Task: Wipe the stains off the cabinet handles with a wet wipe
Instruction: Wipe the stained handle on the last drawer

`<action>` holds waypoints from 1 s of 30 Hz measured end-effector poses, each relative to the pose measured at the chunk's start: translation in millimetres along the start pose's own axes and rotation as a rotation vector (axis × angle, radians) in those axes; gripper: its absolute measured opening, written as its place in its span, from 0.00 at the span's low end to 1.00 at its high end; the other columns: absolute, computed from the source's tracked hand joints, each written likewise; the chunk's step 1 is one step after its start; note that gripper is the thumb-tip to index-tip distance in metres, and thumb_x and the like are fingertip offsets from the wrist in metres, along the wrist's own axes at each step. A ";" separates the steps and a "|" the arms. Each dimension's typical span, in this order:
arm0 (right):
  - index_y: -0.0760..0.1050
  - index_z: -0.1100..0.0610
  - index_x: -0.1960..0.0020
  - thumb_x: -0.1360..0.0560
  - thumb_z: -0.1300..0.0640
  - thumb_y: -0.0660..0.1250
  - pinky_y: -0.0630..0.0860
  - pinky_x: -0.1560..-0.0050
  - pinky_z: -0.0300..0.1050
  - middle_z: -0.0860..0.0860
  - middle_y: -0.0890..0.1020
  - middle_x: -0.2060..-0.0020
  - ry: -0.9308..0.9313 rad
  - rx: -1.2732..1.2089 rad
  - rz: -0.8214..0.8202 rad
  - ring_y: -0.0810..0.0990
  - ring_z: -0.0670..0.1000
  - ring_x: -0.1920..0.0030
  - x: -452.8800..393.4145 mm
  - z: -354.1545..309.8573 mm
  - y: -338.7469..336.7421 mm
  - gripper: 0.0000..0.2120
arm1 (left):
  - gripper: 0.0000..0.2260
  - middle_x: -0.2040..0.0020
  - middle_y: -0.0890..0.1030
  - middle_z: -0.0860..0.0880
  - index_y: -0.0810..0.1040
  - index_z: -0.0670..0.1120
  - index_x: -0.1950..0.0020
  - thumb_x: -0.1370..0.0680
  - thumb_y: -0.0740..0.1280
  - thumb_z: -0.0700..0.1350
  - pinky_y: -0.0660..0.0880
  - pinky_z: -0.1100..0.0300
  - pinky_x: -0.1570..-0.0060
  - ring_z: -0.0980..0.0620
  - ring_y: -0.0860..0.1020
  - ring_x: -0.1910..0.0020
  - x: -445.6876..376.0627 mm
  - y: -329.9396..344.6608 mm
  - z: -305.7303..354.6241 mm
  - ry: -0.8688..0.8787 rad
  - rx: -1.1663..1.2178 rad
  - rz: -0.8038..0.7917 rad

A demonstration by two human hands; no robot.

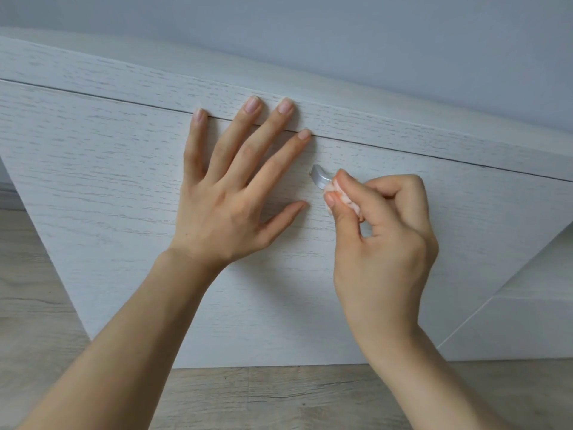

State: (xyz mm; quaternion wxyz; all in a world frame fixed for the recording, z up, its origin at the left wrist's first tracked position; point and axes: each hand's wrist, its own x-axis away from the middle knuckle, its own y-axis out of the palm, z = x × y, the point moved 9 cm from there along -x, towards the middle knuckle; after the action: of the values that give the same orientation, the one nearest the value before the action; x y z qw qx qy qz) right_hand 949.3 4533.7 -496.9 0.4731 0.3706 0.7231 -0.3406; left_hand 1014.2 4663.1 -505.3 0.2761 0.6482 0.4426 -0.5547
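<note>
You face a whitewashed wood-grain cabinet front [108,181] under a plain pale grey-blue wall [341,32]. Below it runs a light wood-look floor [279,395]. The light is soft and even, without hard shadows.

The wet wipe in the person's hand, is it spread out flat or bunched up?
Bunched up. The wet wipe is a small wad pinched by the right hand against the silver cabinet handle.

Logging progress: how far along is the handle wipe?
Done: nothing provable; no cleaned handle in view. In hand: right hand pinches the wet wipe against the silver handle; left hand lies flat on the drawer front. Left: finishing this handle; other handles are out of view.
</note>
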 end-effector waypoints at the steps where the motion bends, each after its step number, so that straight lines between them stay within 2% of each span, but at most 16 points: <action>1: 0.82 0.63 0.50 0.29 0.67 0.70 0.67 0.53 0.22 0.51 0.71 0.59 0.021 -0.009 0.008 0.73 0.43 0.60 -0.5 1.7 -0.6 0.08 | 0.28 0.28 0.65 0.46 0.70 0.47 0.28 0.24 0.65 0.59 0.49 0.43 0.28 0.44 0.62 0.27 0.1 0.0 0.2 0.001 0.002 -0.002; 5: 0.82 0.61 0.49 0.28 0.63 0.70 0.67 0.55 0.24 0.48 0.71 0.60 0.176 -0.103 0.079 0.71 0.38 0.63 4.2 15.1 -8.4 0.08 | 0.28 0.28 0.65 0.46 0.70 0.46 0.29 0.24 0.65 0.59 0.49 0.43 0.28 0.45 0.62 0.27 0.0 0.1 -1.5 0.000 0.012 -0.006; 8: 0.81 0.59 0.47 0.27 0.61 0.69 0.67 0.54 0.25 0.43 0.71 0.59 0.216 -0.133 0.090 0.72 0.36 0.62 5.6 16.7 -10.6 0.09 | 0.28 0.28 0.66 0.46 0.70 0.46 0.29 0.24 0.65 0.59 0.50 0.43 0.28 0.45 0.62 0.27 0.3 0.8 -2.0 0.000 0.006 -0.002; 11: 0.82 0.60 0.49 0.28 0.62 0.70 0.67 0.55 0.24 0.46 0.71 0.60 0.190 -0.130 0.071 0.72 0.38 0.63 1.6 11.1 -4.0 0.08 | 0.27 0.28 0.66 0.46 0.70 0.46 0.29 0.24 0.65 0.59 0.50 0.43 0.29 0.45 0.63 0.27 1.0 1.4 -0.8 0.001 0.002 0.006; 15: 0.82 0.63 0.50 0.29 0.67 0.71 0.68 0.54 0.23 0.52 0.72 0.61 0.034 -0.051 -0.008 0.73 0.43 0.62 -1.2 -5.0 4.2 0.08 | 0.27 0.28 0.67 0.46 0.71 0.47 0.29 0.24 0.65 0.59 0.51 0.43 0.29 0.45 0.63 0.27 1.9 1.5 -1.4 0.000 0.001 0.015; 19: 0.82 0.63 0.50 0.29 0.67 0.71 0.67 0.54 0.23 0.52 0.71 0.60 0.032 -0.031 0.024 0.73 0.43 0.61 -1.4 -1.8 0.5 0.08 | 0.27 0.28 0.67 0.45 0.72 0.46 0.29 0.24 0.65 0.59 0.52 0.42 0.29 0.45 0.63 0.28 1.5 1.0 -1.5 0.005 0.015 0.015; 22: 0.82 0.63 0.50 0.28 0.67 0.70 0.66 0.54 0.23 0.51 0.71 0.59 -0.009 0.001 -0.016 0.71 0.42 0.61 -1.6 -4.9 2.9 0.08 | 0.27 0.28 0.68 0.45 0.72 0.46 0.29 0.24 0.64 0.59 0.52 0.42 0.29 0.45 0.63 0.28 1.7 1.5 -1.2 0.005 0.017 0.011; 24: 0.82 0.61 0.50 0.28 0.65 0.70 0.66 0.55 0.23 0.49 0.71 0.59 0.031 -0.013 -0.012 0.71 0.40 0.62 -2.9 4.5 -3.2 0.07 | 0.27 0.28 0.68 0.45 0.71 0.46 0.29 0.24 0.64 0.59 0.52 0.42 0.29 0.45 0.63 0.28 1.9 1.0 -0.7 0.007 0.016 0.011; 27: 0.82 0.58 0.51 0.27 0.62 0.69 0.70 0.53 0.29 0.42 0.70 0.59 0.144 -0.079 0.030 0.72 0.39 0.63 -0.6 20.7 -14.3 0.06 | 0.27 0.28 0.68 0.45 0.71 0.47 0.29 0.24 0.64 0.59 0.52 0.42 0.29 0.45 0.63 0.27 2.1 1.9 -1.6 0.003 0.015 0.008; 28: 0.81 0.58 0.51 0.27 0.61 0.69 0.71 0.53 0.32 0.41 0.70 0.59 0.144 -0.094 0.032 0.72 0.39 0.63 0.7 18.9 -14.3 0.06 | 0.27 0.28 0.68 0.45 0.70 0.47 0.29 0.24 0.64 0.59 0.52 0.42 0.29 0.45 0.63 0.27 2.1 1.9 -1.7 0.001 0.016 0.009; 30: 0.82 0.59 0.51 0.27 0.62 0.70 0.71 0.55 0.30 0.44 0.71 0.60 0.104 -0.107 0.024 0.72 0.40 0.64 1.4 7.6 -7.4 0.06 | 0.27 0.28 0.68 0.45 0.70 0.47 0.29 0.24 0.64 0.59 0.52 0.42 0.29 0.45 0.63 0.27 2.0 2.0 -1.6 0.001 0.015 0.014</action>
State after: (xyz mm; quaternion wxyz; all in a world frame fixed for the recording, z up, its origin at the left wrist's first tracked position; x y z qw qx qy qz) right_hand 945.8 4523.9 -499.6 0.4583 0.3706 0.7593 -0.2760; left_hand 1016.7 4664.1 -507.2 0.2748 0.6536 0.4340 -0.5559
